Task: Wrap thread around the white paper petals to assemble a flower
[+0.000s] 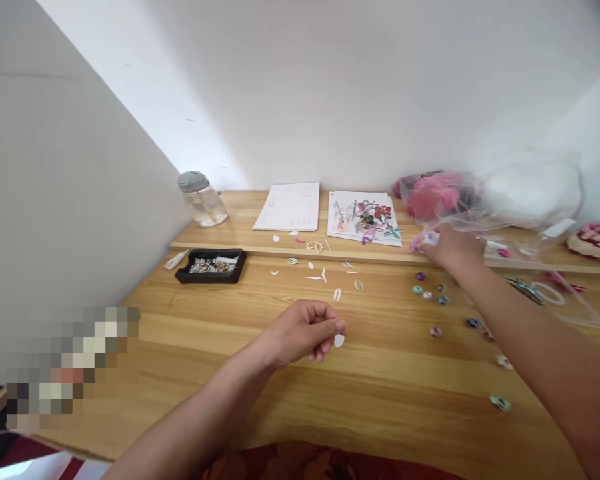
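My left hand (pixel 307 331) hovers over the middle of the wooden table, thumb and fingertips pinched on a small white piece (pixel 339 341) that hangs just under them. Reaching far to the right, my right hand (pixel 453 248) is blurred over the raised back ledge. By its fingertips are a pale item and something purple (pixel 416 243); its grip is not clear. Small leaf-shaped pieces, such as a white one (pixel 337 294) and a green-edged one (pixel 359 286), lie beyond my left hand. Thread spools (pixel 421 276) are scattered below my right hand.
A black tray of beads (pixel 211 265) sits at the left, with a lidded bottle (pixel 203 200) behind it. White papers (pixel 290 207) and colourful flower pieces (pixel 375 217) rest on the ledge. Plastic bags (pixel 530 190) are at the back right.
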Available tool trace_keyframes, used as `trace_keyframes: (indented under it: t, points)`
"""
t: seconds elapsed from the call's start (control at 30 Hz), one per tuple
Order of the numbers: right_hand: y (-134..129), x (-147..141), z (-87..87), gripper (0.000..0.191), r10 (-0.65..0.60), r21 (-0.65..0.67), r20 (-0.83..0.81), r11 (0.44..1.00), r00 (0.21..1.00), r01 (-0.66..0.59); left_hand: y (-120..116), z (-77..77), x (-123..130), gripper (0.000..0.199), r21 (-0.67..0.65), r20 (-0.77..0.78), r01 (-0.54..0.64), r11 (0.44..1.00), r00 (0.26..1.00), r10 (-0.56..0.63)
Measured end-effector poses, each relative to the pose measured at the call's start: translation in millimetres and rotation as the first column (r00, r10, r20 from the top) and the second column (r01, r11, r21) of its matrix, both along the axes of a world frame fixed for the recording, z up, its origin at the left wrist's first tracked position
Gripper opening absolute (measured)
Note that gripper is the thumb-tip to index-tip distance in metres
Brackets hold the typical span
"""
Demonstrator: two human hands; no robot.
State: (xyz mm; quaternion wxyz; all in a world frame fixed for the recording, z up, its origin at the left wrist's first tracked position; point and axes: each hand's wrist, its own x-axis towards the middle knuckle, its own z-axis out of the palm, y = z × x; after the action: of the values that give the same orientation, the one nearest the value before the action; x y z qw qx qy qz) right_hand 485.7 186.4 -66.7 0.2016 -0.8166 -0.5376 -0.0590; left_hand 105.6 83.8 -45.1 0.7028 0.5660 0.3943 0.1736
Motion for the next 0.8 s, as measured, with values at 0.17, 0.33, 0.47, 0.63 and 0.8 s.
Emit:
trace_keyframes:
  t: [0.17, 0.33, 0.47, 0.63, 0.8]
  points:
    - [-0.1, 2.0, 6.3, 0.039, 0.0, -0.037, -0.019, 0.999, 1.0, -0.001, 2.1, -3.6, 10.7, 0.037, -0.023, 0.084, -0.072, 0.997, 0.994, 0.073]
    - [-43.9, -42.2, 36.9, 0.037, 0.105, -0.101, 0.103, 0.99, 0.989, -0.095, 6.5, -8.7, 17.7, 0.036, -0.044, 0.111, -0.12, 0.992, 0.986, 0.124]
    - [-111.5, -108.0, 48.5, 0.041, 0.472, -0.046, -0.325, 0.858, 0.819, -0.512, 7.6, -18.2, 24.7, 0.037, -0.018, 0.132, -0.09, 0.996, 0.987, 0.091]
    - [-156.8, -160.3, 35.0, 0.033, 0.631, 0.018, -0.497, 0.694, 0.596, -0.72, 3.8, -21.6, 30.7, 0.043, 0.043, 0.138, -0.053, 0.998, 0.989, 0.047]
    - [-152.6, -158.1, 27.6, 0.025, 0.644, 0.104, -0.355, 0.748, 0.678, -0.656, 4.9, -22.4, 24.5, 0.039, 0.027, 0.126, -0.021, 0.999, 0.992, 0.018]
